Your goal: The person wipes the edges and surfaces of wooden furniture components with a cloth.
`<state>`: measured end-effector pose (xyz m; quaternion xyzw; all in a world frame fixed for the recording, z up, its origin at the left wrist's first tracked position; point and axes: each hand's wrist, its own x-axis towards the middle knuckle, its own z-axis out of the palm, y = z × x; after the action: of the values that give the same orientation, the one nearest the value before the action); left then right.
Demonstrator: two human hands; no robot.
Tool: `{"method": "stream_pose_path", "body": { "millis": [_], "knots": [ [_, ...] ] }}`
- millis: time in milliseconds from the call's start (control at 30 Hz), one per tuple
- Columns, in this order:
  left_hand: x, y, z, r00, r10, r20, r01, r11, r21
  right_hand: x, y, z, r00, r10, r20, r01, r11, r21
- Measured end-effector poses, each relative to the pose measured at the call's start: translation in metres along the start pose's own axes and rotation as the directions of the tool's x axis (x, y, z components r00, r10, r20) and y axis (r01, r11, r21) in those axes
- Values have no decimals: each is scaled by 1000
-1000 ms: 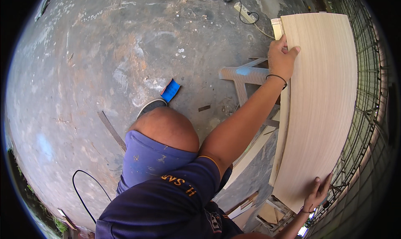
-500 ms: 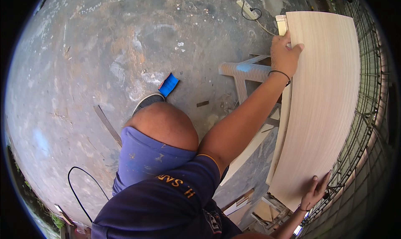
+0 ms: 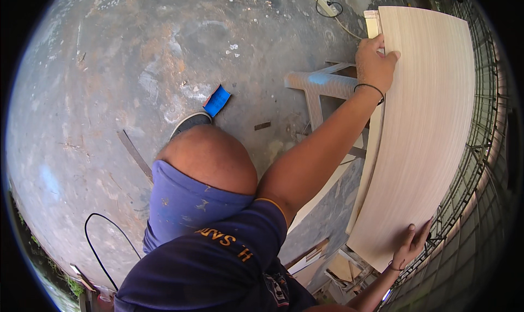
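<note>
A long pale wood-grain panel (image 3: 431,94) lies along my right side, over a paler wooden piece (image 3: 372,25) whose edge shows along its left. My left hand (image 3: 376,66) is closed on the panel's left edge near the far end, thumb on the top face and the other fingers around the edge, partly hidden. At the near end, my right hand (image 3: 406,252) rests against the panel by its right corner, with the visible fingers stretched out and apart. A plastic stool (image 3: 316,83) stands beside the panel, partly behind my left forearm.
A power strip (image 3: 326,5) with a cable lies on the concrete floor (image 3: 120,105) at the far side. A curved blue piece (image 3: 217,100) is by my shoe (image 3: 191,122). Wood offcuts (image 3: 344,268) lie below the panel. Metal grating (image 3: 486,88) runs along the right.
The panel's near-left corner has shifted slightly left, and its far end sits slightly higher in the picture. Both hands keep their places on it. The floor view has shifted a little.
</note>
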<state>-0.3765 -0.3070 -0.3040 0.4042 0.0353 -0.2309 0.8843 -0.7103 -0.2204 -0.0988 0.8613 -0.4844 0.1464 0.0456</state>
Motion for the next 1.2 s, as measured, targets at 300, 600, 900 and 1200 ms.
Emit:
{"method": "stream_pose_path", "body": {
  "millis": [300,600,900,1200],
  "knots": [
    [0,-3,1,1000,-6,-16,6,1000,-18,0,-2,-1,999,-38,-6,38,998,-58],
    [-7,-4,1,1000,-29,-8,29,1000,9,-2,-2,-4,1000,-20,-9,19,996,-82],
    [-13,-22,-4,999,32,-8,-31,998,52,4,-10,2,1000,-18,12,19,997,-75],
    [-28,-19,-4,999,-33,-17,33,999,-13,7,-18,-2,1000,7,8,-7,997,-80]
  ]
}}
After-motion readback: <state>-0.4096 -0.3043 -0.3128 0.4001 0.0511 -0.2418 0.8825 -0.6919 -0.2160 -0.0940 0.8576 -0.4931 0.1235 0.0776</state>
